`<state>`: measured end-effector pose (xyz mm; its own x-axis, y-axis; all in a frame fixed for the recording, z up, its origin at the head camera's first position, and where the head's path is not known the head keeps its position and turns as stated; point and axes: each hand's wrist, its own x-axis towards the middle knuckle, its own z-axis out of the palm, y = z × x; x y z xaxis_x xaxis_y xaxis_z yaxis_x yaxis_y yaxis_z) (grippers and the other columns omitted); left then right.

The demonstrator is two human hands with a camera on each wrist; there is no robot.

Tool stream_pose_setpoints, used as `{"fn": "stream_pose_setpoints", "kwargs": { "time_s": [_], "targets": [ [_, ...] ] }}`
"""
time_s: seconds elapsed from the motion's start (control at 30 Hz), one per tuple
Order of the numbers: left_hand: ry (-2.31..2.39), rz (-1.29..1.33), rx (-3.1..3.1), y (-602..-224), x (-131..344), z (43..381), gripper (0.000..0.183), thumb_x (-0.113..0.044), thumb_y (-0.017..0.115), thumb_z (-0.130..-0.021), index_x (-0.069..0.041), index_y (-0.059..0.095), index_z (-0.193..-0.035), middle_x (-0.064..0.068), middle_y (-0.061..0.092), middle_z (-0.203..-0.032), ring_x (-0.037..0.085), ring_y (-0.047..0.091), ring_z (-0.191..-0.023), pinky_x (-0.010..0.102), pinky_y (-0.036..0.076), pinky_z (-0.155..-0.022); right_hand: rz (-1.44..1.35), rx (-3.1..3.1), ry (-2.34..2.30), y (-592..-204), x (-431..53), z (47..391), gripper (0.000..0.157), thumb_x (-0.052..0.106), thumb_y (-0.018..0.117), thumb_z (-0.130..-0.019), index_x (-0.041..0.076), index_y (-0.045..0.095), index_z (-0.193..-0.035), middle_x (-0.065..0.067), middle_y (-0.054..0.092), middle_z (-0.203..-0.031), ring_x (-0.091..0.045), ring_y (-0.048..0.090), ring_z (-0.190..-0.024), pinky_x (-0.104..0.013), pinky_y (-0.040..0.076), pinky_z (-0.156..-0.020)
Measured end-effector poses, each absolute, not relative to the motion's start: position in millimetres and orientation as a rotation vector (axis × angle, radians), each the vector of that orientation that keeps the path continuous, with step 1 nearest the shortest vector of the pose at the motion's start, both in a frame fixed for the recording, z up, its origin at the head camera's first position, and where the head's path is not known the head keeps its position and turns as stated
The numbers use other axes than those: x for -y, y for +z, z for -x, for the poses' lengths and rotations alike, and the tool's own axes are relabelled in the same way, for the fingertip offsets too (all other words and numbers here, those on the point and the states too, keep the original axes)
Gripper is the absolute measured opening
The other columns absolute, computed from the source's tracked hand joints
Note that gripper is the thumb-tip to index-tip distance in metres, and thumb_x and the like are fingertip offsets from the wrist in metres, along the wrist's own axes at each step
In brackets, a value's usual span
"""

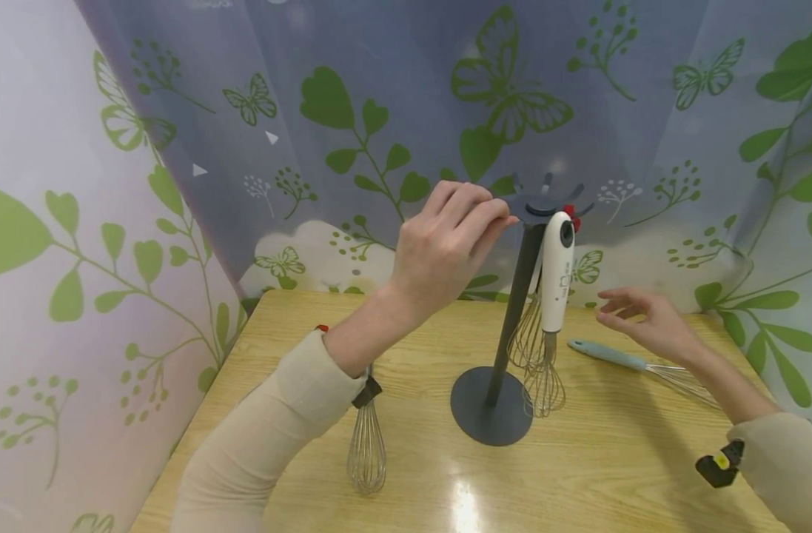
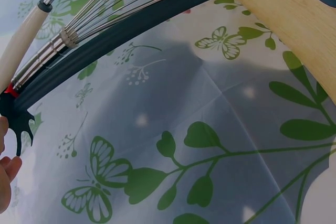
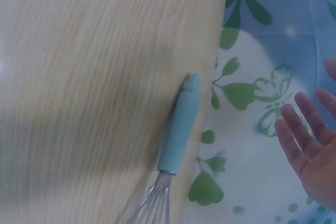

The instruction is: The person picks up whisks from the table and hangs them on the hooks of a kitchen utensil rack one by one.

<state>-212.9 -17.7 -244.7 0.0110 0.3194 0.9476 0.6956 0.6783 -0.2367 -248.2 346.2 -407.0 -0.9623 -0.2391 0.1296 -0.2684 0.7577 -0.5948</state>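
Note:
A dark whisk stand [image 1: 508,322] rises from a round base, with a ring of hooks at its top. My left hand [image 1: 445,237] is at this top, fingers bent and fingertips around the near hooks; in the left wrist view fingertips [image 2: 10,167] show beside a hook. A white-handled whisk [image 1: 556,277] hangs on the stand's right side. Close behind it hangs a metal-handled whisk [image 2: 42,59] with a red piece at its end. My right hand [image 1: 648,322] hovers over the right of the table with loosely bent fingers, holding nothing. Below it lies a light-blue-handled whisk [image 1: 608,354].
Another wire whisk [image 1: 367,448] lies on the wooden table [image 1: 406,414] left of the stand, its handle partly hidden behind my left forearm. Curtains [image 1: 406,111] printed with leaves and butterflies enclose the table at the back and sides.

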Motion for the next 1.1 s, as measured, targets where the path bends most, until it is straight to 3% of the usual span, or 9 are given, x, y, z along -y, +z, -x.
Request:
{"fn": "stream_pose_setpoints", "kwargs": {
  "time_s": [0.37, 0.57, 1.1],
  "targets": [
    [-0.365, 0.862, 1.588, -245, 18, 212, 0.015, -0.026, 0.067, -0.093, -0.014, 0.072, -0.086, 0.0, 0.068, -0.085, 0.016, 0.061, -0.086, 0.019, 0.056, -0.069, -0.366, 2.987, 0.909, -430, -362, 253, 0.058, 0.049, 0.059, -0.094, 0.013, 0.051, -0.139, -0.018, 0.065, -0.119, -0.034, 0.063, -0.103, -0.041, 0.055, -0.071],
    [-0.363, 0.862, 1.587, -245, 17, 212, 0.017, -0.026, 0.066, -0.094, -0.013, 0.072, -0.086, 0.0, 0.068, -0.085, 0.017, 0.061, -0.086, 0.019, 0.056, -0.07, -0.354, 3.007, 0.916, -441, -367, 256, 0.061, 0.05, 0.06, -0.093, 0.01, 0.052, -0.138, -0.02, 0.065, -0.118, -0.036, 0.063, -0.103, -0.038, 0.055, -0.068],
    [-0.367, 0.862, 1.585, -245, 17, 213, 0.017, -0.027, 0.066, -0.094, -0.013, 0.072, -0.085, 0.0, 0.068, -0.085, 0.017, 0.062, -0.086, 0.019, 0.056, -0.071, -0.39, 3.032, 0.868, -464, -371, 261, 0.064, 0.045, 0.063, -0.092, 0.003, 0.05, -0.138, -0.028, 0.063, -0.12, -0.039, 0.064, -0.099, -0.049, 0.056, -0.075]
  ]
}}
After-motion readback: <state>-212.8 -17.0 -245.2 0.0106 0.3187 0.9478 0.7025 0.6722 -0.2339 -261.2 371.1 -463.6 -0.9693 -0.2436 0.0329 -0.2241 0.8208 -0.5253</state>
